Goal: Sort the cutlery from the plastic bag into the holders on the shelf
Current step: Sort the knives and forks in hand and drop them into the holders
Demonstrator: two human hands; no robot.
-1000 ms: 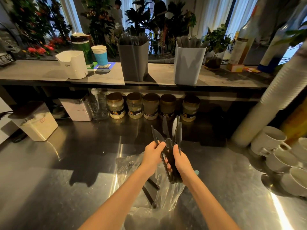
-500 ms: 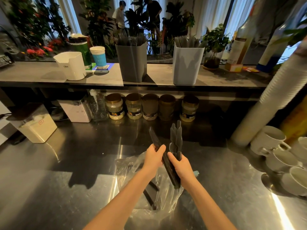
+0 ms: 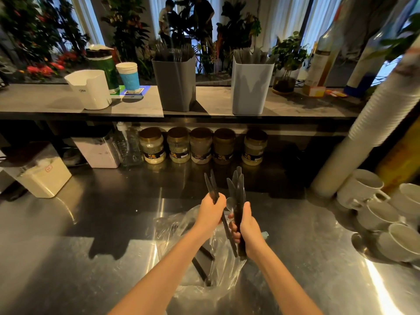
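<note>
Over the steel counter (image 3: 79, 235), two hands work above the plastic bag (image 3: 179, 233). The left hand (image 3: 210, 212) grips a thin pair of black cutlery pieces (image 3: 211, 187) (two, I think), and the right hand (image 3: 248, 226) clasps a thicker bunch (image 3: 237, 189). More pieces lie in the bag. A dark grey holder (image 3: 175, 87) and a pale holder (image 3: 251, 87) stand apart by the shelf (image 3: 45, 101) front edge. Five jars (image 3: 201, 146) sit beneath, and mugs (image 3: 361, 185) crowd the counter's right edge.

no legible text, white container (image 3: 91, 89) logo blurred, jar labels (image 3: 155, 155) blurred
</note>
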